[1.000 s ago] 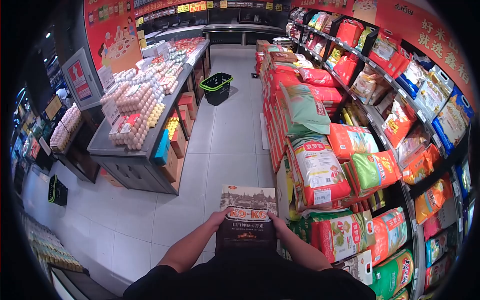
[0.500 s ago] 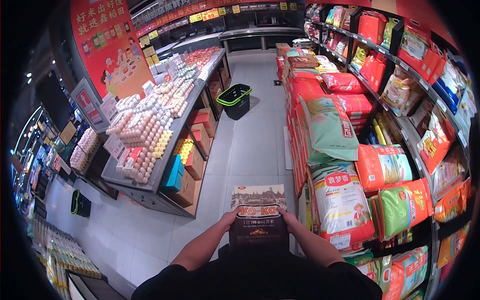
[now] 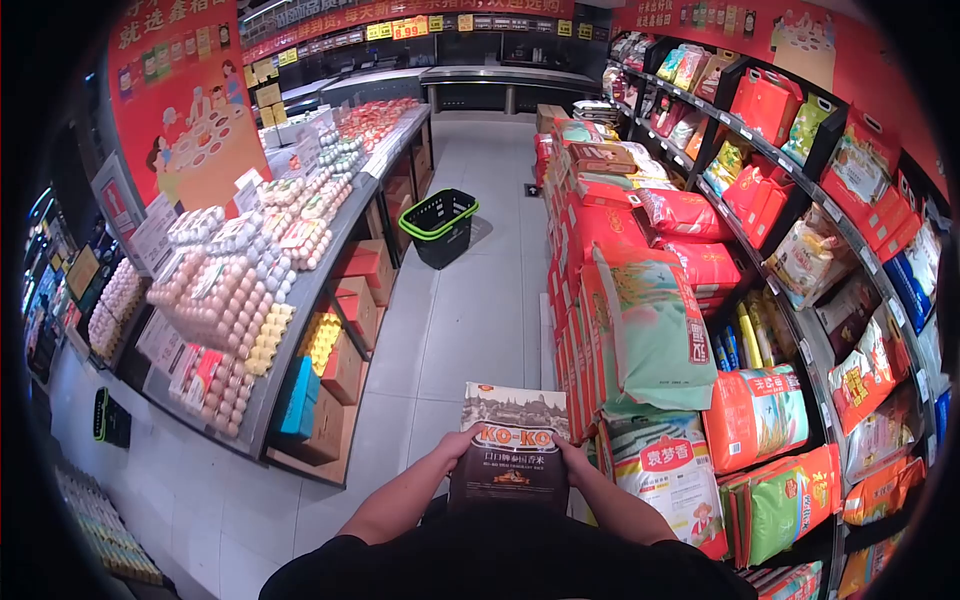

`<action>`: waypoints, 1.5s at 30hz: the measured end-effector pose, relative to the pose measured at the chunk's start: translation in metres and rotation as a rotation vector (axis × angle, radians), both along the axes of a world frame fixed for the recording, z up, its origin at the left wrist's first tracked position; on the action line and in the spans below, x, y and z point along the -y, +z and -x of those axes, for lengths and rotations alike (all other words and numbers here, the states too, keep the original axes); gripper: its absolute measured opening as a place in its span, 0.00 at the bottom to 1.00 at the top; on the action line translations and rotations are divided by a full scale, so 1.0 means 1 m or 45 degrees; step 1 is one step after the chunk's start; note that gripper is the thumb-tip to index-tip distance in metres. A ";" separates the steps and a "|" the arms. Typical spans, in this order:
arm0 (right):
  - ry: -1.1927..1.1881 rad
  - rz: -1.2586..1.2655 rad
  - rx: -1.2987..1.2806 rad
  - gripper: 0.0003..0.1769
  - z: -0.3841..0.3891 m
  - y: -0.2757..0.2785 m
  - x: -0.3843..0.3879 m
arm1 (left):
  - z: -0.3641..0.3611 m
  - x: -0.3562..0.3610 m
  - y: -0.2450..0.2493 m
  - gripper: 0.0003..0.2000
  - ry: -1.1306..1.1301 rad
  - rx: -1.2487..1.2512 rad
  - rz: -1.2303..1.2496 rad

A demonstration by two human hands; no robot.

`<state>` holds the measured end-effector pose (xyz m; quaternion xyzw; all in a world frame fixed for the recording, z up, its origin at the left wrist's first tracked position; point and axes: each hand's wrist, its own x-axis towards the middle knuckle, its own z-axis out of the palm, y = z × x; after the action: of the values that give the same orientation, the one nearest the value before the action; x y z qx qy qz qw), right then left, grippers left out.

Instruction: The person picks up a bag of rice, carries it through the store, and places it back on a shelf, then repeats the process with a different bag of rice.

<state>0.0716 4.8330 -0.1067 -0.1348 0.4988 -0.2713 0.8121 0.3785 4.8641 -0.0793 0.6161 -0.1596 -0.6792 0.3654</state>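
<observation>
A dark brown bag of rice [image 3: 511, 480] with an orange KO-KO label and a pale picture along its top is held up in front of my body. My left hand [image 3: 459, 447] grips its left edge near the label. On the opposite edge, my right hand [image 3: 573, 462] is closed at about the same height. The fingers of both hands are partly hidden behind the bag. Closest to my right hand is a white and red rice bag [image 3: 672, 480] in the floor stack.
A black shopping basket with a green rim [image 3: 440, 228] stands on the aisle floor [image 3: 470, 310] ahead. To the left is an egg display table [image 3: 290, 385]. On the right are stacked rice bags, a green one [image 3: 655, 330] among them, and shelves [image 3: 765, 165] of packages.
The view has moved forward along the aisle, so the basket, egg table and rice stacks appear nearer. Both hands keep hold of the rice bag, which sits slightly lower in view.
</observation>
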 end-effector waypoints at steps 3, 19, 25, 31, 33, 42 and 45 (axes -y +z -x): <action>-0.051 0.001 0.008 0.29 -0.031 0.021 0.067 | -0.029 0.080 0.044 0.35 -0.085 0.058 0.027; 0.069 0.048 -0.098 0.33 -0.176 0.030 0.327 | -0.178 0.324 0.008 0.31 0.004 -0.147 -0.033; 0.139 0.117 -0.086 0.34 -0.214 0.017 0.477 | -0.211 0.447 -0.005 0.30 0.095 -0.205 0.023; 0.217 0.165 -0.083 0.36 -0.200 0.038 0.641 | -0.193 0.576 0.023 0.32 0.172 -0.170 0.070; 0.177 0.140 -0.004 0.35 -0.190 0.036 0.674 | -0.186 0.619 0.020 0.33 0.149 -0.122 0.075; -0.062 0.062 -0.015 0.29 -0.129 0.040 0.787 | -0.131 0.801 0.015 0.33 -0.038 -0.037 0.025; -0.149 0.043 -0.125 0.31 -0.117 0.037 0.823 | -0.119 0.856 0.006 0.32 -0.129 -0.138 0.013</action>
<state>0.1890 4.0102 -0.0697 -0.1324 0.5402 -0.3198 0.7671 0.4976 4.0079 -0.0733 0.5677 -0.1738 -0.7285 0.3419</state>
